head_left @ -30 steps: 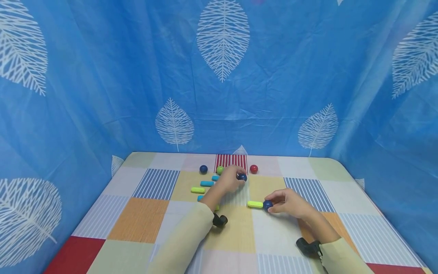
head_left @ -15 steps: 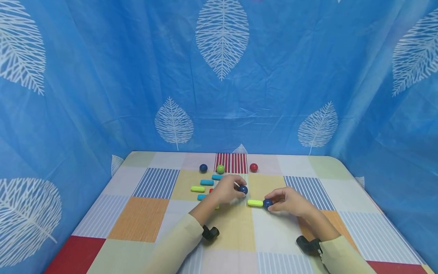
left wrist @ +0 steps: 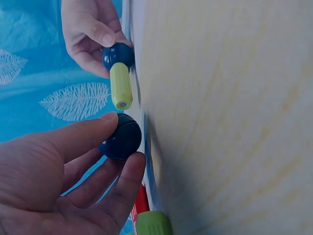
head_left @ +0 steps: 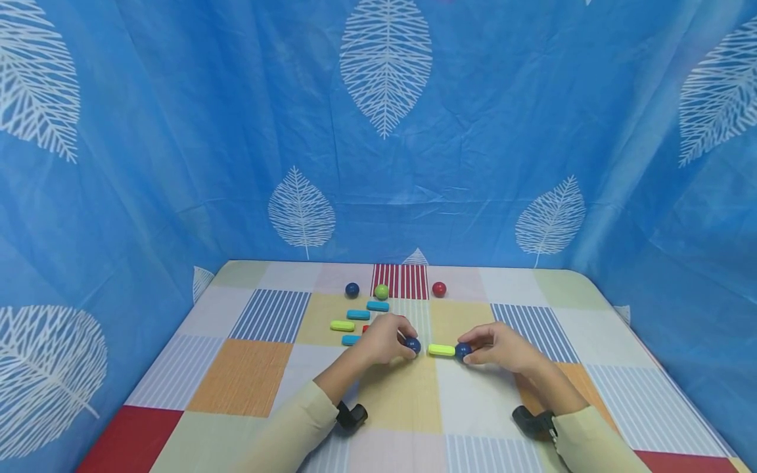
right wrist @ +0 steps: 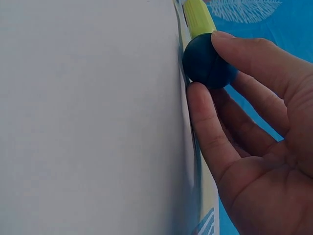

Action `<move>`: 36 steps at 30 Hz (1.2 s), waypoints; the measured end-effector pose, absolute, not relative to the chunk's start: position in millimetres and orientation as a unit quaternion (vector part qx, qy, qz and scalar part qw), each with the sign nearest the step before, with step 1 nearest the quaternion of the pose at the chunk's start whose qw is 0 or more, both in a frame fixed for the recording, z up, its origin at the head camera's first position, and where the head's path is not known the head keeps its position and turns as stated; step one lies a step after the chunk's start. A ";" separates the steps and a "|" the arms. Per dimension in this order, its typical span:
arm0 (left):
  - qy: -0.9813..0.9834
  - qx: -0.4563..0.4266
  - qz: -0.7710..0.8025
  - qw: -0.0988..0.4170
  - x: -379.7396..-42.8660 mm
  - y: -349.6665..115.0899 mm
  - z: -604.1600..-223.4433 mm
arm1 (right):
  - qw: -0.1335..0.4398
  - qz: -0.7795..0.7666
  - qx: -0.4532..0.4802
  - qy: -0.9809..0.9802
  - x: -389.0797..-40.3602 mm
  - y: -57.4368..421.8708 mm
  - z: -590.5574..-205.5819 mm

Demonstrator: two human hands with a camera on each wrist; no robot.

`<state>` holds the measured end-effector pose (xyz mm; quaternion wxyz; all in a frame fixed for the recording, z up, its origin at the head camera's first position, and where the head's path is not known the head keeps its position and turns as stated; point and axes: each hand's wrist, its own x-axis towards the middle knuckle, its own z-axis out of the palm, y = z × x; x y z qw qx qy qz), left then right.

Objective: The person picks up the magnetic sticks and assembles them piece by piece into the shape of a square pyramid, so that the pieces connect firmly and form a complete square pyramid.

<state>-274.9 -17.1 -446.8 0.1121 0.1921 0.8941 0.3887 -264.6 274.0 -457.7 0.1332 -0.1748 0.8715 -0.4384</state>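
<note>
Your left hand (head_left: 386, 339) pinches one blue ball (head_left: 412, 345), fingers narrowed | just right of it, apart, a yellow stick (head_left: 441, 350) lies end-on, long axis roughly parallel to the far edge of the surface (head_left: 473, 401), between its side edges | your right hand (head_left: 501, 348) pinches another blue ball (head_left: 463, 351) touching the stick's other end
</note>
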 end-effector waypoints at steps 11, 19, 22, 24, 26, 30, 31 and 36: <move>0.885 0.193 0.409 0.111 -271.5 -10.2 -445.7 | 0.143 -0.446 -0.175 0.866 -265.9 273.8 -457.5; 0.882 0.194 0.414 0.116 -271.8 -11.8 -446.1 | 0.140 -0.434 -0.180 0.872 -266.0 271.0 -456.2; 0.884 0.200 0.407 0.113 -271.4 -17.4 -446.2 | 0.133 -0.429 -0.189 0.873 -265.1 268.1 -454.4; 0.889 0.205 0.395 0.108 -270.7 -23.0 -445.7 | 0.125 -0.424 -0.197 0.875 -264.2 265.6 -453.9; 0.894 0.210 0.383 0.102 -269.4 -29.5 -444.3 | 0.114 -0.419 -0.204 0.877 -263.6 262.7 -453.8; 0.903 0.216 0.357 0.099 -264.6 -43.8 -438.4 | 0.094 -0.424 -0.226 0.872 -264.4 256.1 -454.5; 0.906 0.219 0.348 0.096 -263.4 -47.6 -437.4 | 0.091 -0.427 -0.231 0.869 -264.8 254.2 -454.6; 0.917 0.239 0.308 0.079 -258.3 -65.1 -435.5 | 0.086 -0.436 -0.236 0.864 -264.8 245.9 -454.6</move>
